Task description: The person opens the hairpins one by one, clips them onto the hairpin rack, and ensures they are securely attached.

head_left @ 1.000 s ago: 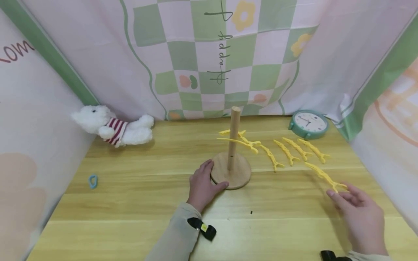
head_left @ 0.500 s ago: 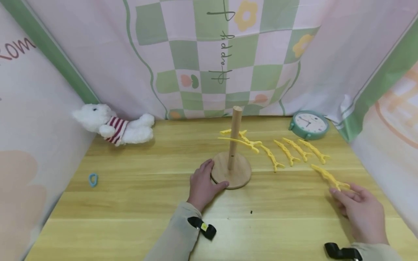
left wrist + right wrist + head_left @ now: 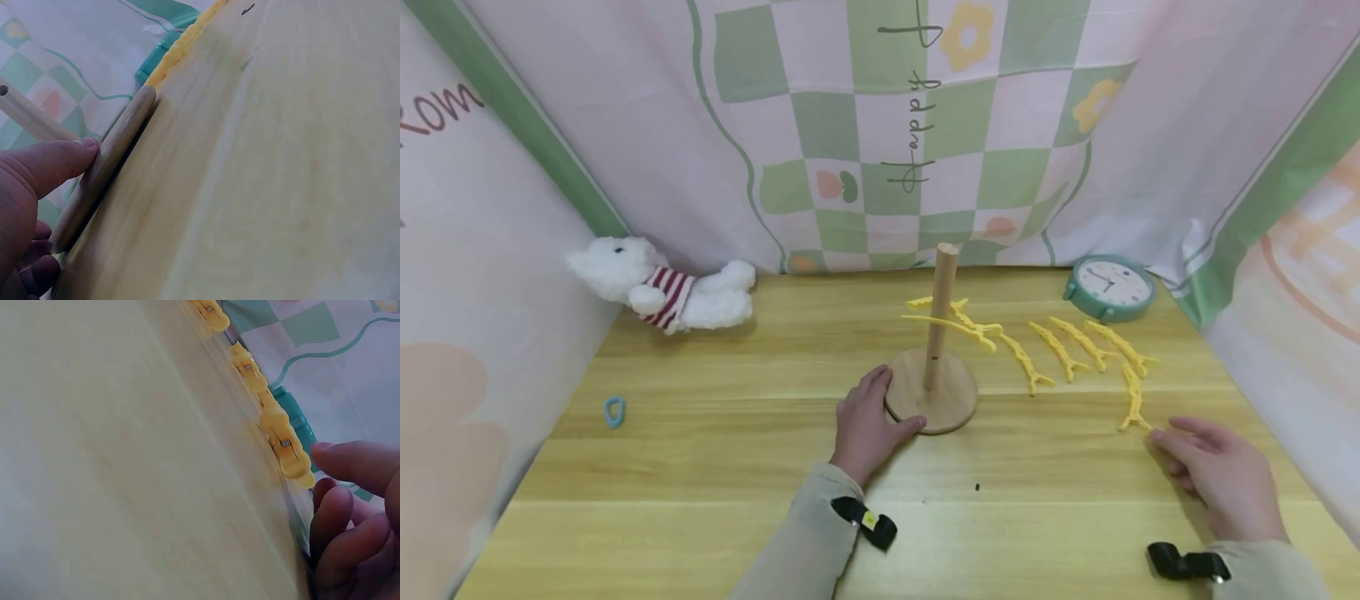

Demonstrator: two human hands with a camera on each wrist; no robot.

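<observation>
My left hand (image 3: 868, 429) grips the rim of a round wooden base (image 3: 951, 408), thumb on top and fingers at its left side. From that base rises an upright wooden pole (image 3: 942, 308). A yellow clip (image 3: 1132, 398), long and wavy with a forked end, lies on the table by my right hand (image 3: 1225, 479). The right fingers are loosely bent close to its forked end; whether they still touch it is unclear. In the right wrist view a metal spring shows in the yellow clip (image 3: 285, 440). A slim yellow piece (image 3: 955, 327) crosses in front of the pole.
Several similar yellow clips (image 3: 1058, 348) lie behind and right of the stand. At the back right is a teal clock (image 3: 1110, 285). A white plush toy (image 3: 662, 287) lies at the back left, and a small blue ring (image 3: 614, 412) rests on the left side of the table.
My right hand has lowered the yellow clip onto the table, where it now lies turned, its forked end toward me, and the fingers have loosened. The left hand stays on the base.
</observation>
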